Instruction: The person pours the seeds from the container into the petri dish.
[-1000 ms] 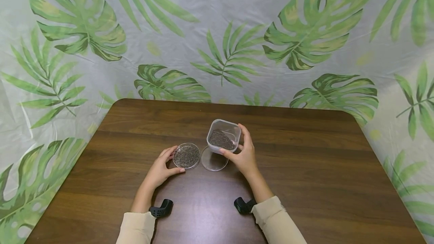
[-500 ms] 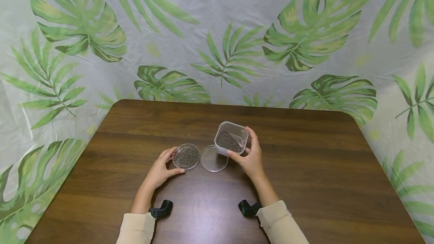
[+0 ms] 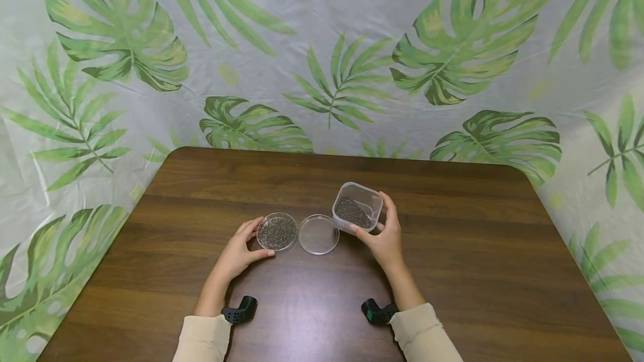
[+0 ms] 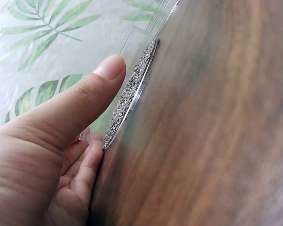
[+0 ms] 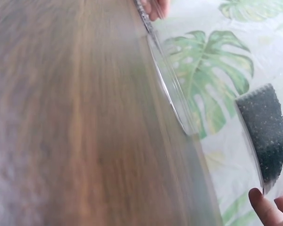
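Note:
My left hand (image 3: 236, 254) holds a round clear petri dish (image 3: 277, 232) from its left side, thumb at the near edge and fingers at the far side. A layer of grey-brown grains covers that dish's bottom. In the left wrist view the thumb lies against the clear wall, above the grains (image 4: 132, 89). Right beside it sits a second clear dish (image 3: 318, 236) with no grains in it. My right hand (image 3: 384, 243) grips a square clear plastic tub (image 3: 371, 201) raised over the table and tilted. Dark fine grains (image 5: 264, 136) have slid to one side of the tub.
A brown wooden table (image 3: 453, 250) with rounded far corners lies under everything. Behind it hangs a pale cloth (image 3: 352, 4) printed with green leaves. A black wrist mount (image 3: 240, 310) is strapped to each forearm below the hands.
My right hand has carried the tub to the right, uncovering most of the second dish. The left hand and the grain-filled dish have stayed in place.

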`<action>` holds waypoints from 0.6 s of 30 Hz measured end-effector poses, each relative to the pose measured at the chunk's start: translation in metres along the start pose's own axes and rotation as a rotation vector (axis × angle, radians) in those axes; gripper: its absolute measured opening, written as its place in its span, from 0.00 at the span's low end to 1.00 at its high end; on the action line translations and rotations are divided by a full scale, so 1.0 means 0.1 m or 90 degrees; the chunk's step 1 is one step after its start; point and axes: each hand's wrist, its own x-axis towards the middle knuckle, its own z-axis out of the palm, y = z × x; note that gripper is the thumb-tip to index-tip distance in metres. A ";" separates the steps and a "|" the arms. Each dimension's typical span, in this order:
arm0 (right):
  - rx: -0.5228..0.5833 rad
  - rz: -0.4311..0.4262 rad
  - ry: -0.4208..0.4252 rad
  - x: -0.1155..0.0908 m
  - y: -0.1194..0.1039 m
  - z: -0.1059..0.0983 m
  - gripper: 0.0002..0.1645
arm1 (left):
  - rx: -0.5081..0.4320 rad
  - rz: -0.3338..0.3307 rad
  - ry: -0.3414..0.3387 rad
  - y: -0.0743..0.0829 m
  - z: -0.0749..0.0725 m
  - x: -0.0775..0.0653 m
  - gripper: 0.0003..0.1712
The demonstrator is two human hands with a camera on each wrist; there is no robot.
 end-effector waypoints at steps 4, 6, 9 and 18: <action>-0.003 0.010 0.008 -0.03 0.02 -0.04 0.52 | 0.005 0.004 -0.001 0.00 0.01 0.00 0.50; -0.003 0.017 0.011 -0.04 0.03 -0.07 0.52 | 0.007 0.008 0.000 0.00 0.01 0.00 0.50; -0.007 0.024 0.014 -0.06 0.04 -0.09 0.52 | 0.008 0.009 0.000 -0.01 0.01 0.01 0.50; -0.008 0.036 0.019 -0.10 0.07 -0.18 0.52 | 0.001 0.004 0.004 0.00 0.01 0.00 0.51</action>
